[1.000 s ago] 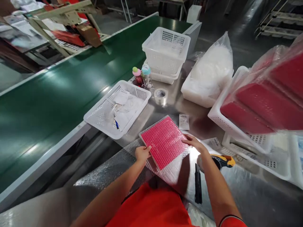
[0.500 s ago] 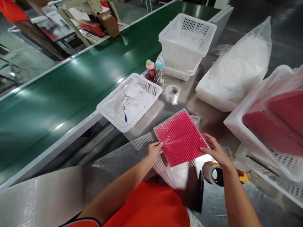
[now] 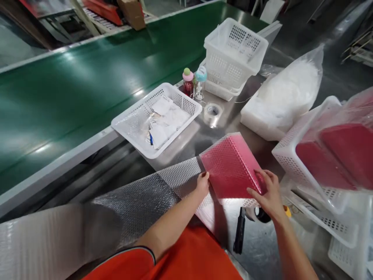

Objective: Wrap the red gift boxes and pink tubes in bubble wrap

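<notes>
Holding it right there in the centre of the frame, two hands on one bubble-wrapped red package (image 3: 230, 173)! The left hand (image 3: 203, 184) pinches its left edge, thumb and fingertips together on the wrap; the right hand (image 3: 269, 194) has thumb and fingers clamped around the right edge, near the lower corner. A long sheet of bubble wrap (image 3: 142, 198) runs from beneath it toward the lower left.

Look at the clutter! Just below the package lies one black tool (image 3: 239, 231), and close by, half hidden by the right hand, a tape dispenser (image 3: 259, 214) shows a bit of orange. Above centre, one roll of clear tape (image 3: 212, 113) sits on the metal table (image 3: 279, 249), and behind it two bottles (image 3: 188, 81), one pink-topped, one blue-topped. Left of those, one shallow white tray (image 3: 116, 125) holds papers and a small blue item.

Upper right of centre, I count two white baskets, stacked (image 3: 227, 66); beside them, one clear bag of white stuff (image 3: 288, 89). Far right, crowding that side, one white basket (image 3: 287, 153) carries plastic-covered red blocks (image 3: 349, 155), at least two. One green conveyor (image 3: 96, 89) sweeps across the upper left, one cardboard box (image 3: 132, 14) beyond it.
</notes>
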